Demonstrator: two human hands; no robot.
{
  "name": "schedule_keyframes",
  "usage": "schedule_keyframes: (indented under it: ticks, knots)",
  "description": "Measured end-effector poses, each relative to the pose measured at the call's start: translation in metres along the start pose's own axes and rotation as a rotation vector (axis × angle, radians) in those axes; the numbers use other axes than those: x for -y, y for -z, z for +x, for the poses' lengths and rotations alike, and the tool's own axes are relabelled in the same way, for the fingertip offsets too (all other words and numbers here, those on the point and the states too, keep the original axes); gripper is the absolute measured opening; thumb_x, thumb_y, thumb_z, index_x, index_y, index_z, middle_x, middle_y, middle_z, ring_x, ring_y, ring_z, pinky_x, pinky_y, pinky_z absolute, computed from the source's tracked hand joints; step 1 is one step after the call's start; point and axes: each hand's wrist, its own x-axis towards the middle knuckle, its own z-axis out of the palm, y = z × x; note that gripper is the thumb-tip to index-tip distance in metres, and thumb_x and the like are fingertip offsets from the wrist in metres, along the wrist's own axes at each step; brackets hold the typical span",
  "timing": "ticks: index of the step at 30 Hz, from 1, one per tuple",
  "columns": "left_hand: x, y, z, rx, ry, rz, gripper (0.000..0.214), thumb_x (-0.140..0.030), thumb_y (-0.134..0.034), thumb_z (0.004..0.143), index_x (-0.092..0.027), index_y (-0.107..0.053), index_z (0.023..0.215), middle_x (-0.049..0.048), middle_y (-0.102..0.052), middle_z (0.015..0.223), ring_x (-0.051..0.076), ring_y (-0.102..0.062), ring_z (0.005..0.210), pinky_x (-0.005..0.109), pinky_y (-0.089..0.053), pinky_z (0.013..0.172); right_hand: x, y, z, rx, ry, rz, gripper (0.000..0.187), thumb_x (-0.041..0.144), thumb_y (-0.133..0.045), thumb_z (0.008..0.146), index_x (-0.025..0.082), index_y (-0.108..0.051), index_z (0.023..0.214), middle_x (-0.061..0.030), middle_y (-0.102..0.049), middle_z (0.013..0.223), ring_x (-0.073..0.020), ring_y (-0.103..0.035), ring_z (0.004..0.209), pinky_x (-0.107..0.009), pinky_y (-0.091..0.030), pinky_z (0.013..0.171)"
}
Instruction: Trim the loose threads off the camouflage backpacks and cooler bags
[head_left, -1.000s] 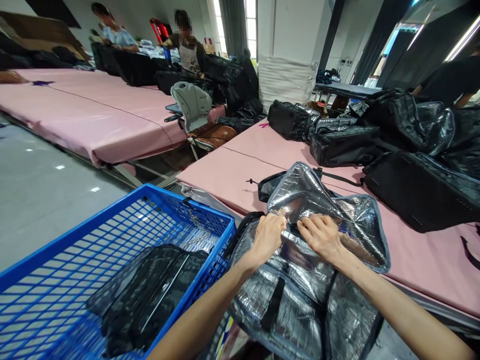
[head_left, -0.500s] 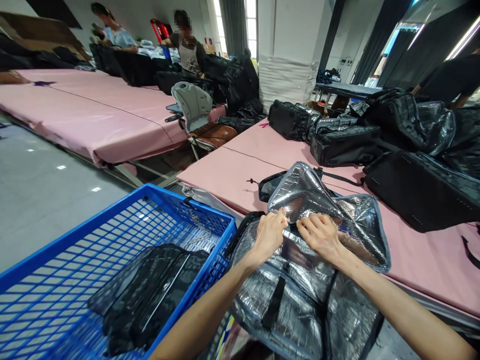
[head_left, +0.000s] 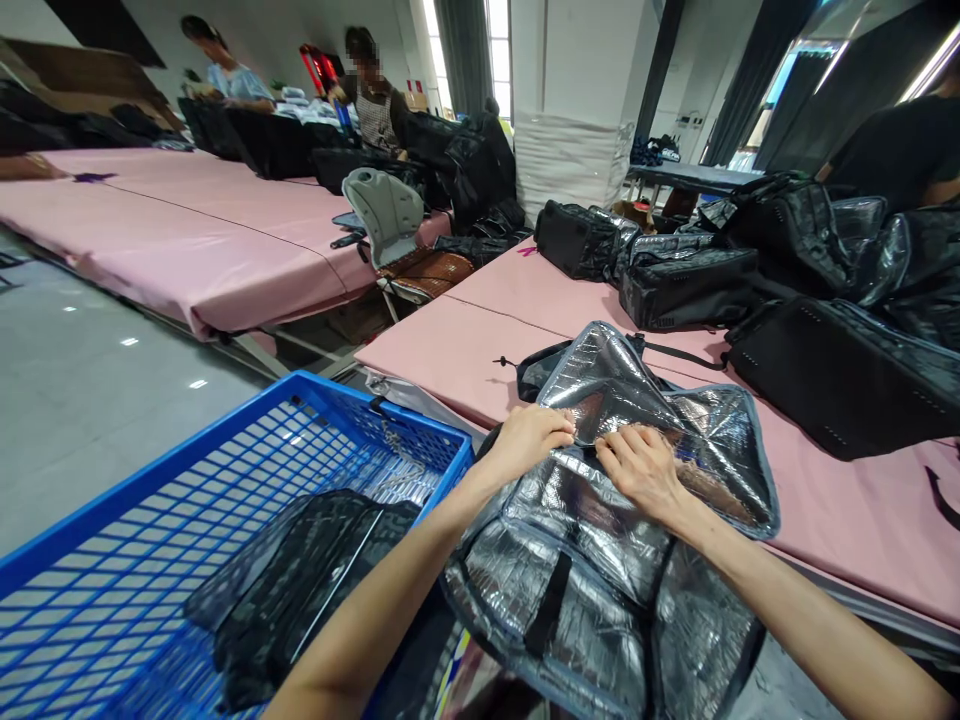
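A bag with a shiny silver foil lining [head_left: 600, 580] lies opened out at the table's near edge, its lower part hanging toward me. My left hand [head_left: 534, 438] is closed on the bag's seam edge, fingertips pinched along it. Just right of it, my right hand [head_left: 641, 468] grips the same edge with curled fingers. Beyond both hands a foil flap [head_left: 600, 375] stands up in a peak and spreads to the right. A black strap [head_left: 549, 603] crosses the lower lining. What lies under my fingers is hidden.
To my left stands a blue plastic crate [head_left: 150, 478] holding a dark patterned fabric bundle [head_left: 300, 590]. Several black bags [head_left: 840, 375] lie on the pink table [head_left: 465, 345] at right. A grey chair [head_left: 384, 212] stands between the tables. People work in the background.
My left hand has turned flatter, its wrist and forearm shifting left. My right hand stays nearly in place. The lining's lower left edge has spread slightly left.
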Motion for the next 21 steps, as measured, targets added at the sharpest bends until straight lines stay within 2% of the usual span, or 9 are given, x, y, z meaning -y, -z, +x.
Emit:
schedule_keyframes:
  ticks: [2,5,10,15,18,21]
  knots:
    - [-0.001,-0.008,0.007,-0.044,-0.036,0.202,0.014,-0.024,-0.054,0.081,-0.026,-0.068,0.082,-0.0030,-0.067,0.096,0.017,-0.054,0.088,0.032,-0.037,0.082,-0.002,0.001,-0.002,-0.009,-0.005,-0.002,0.018,0.015,-0.044,0.089,0.015,-0.061,0.082,-0.0042,-0.058,0.070,-0.0151,-0.043,0.067,-0.032,-0.025,0.062]
    - [-0.003,-0.014,0.015,-0.012,-0.074,0.344,0.015,-0.019,-0.054,0.080,-0.025,-0.067,0.075,-0.0024,-0.067,0.087,0.017,-0.053,0.081,0.029,-0.037,0.073,-0.003,0.004,-0.002,-0.018,-0.010,0.006,0.019,0.015,-0.043,0.089,0.015,-0.062,0.084,-0.0041,-0.058,0.070,-0.0148,-0.043,0.067,-0.033,-0.024,0.061]
    - [-0.005,-0.013,0.023,0.024,-0.141,0.422,0.019,-0.010,-0.047,0.079,-0.019,-0.063,0.074,0.0017,-0.064,0.085,0.015,-0.053,0.080,0.027,-0.037,0.071,-0.001,0.004,0.006,-0.051,0.006,0.011,0.020,0.015,-0.043,0.089,0.016,-0.062,0.083,-0.0027,-0.056,0.067,-0.0140,-0.042,0.064,-0.032,-0.024,0.060]
    - [-0.005,-0.012,0.026,0.018,-0.158,0.438,0.017,-0.008,-0.046,0.080,-0.018,-0.060,0.077,0.0032,-0.062,0.086,0.016,-0.053,0.084,0.027,-0.038,0.073,-0.001,-0.002,0.017,0.027,0.021,0.071,0.021,0.009,-0.045,0.086,0.017,-0.059,0.072,-0.0031,-0.058,0.070,-0.0161,-0.045,0.067,-0.032,-0.025,0.059]
    - [-0.004,-0.014,0.021,0.016,-0.151,0.452,0.011,-0.013,-0.051,0.081,-0.018,-0.060,0.077,0.0026,-0.061,0.087,0.016,-0.053,0.082,0.028,-0.038,0.072,-0.011,0.003,0.008,0.058,-0.100,0.126,0.020,0.016,-0.045,0.088,0.018,-0.059,0.074,-0.0029,-0.058,0.069,-0.0165,-0.048,0.066,-0.031,-0.029,0.058]
    - [-0.007,-0.023,0.020,0.014,-0.284,0.498,0.011,-0.021,-0.053,0.083,-0.020,-0.059,0.092,0.0036,-0.060,0.094,0.018,-0.053,0.089,0.031,-0.039,0.077,-0.023,0.017,-0.017,0.025,-0.378,0.264,0.016,0.028,-0.048,0.089,0.016,-0.058,0.087,-0.0042,-0.060,0.076,-0.0158,-0.053,0.069,-0.027,-0.036,0.059]
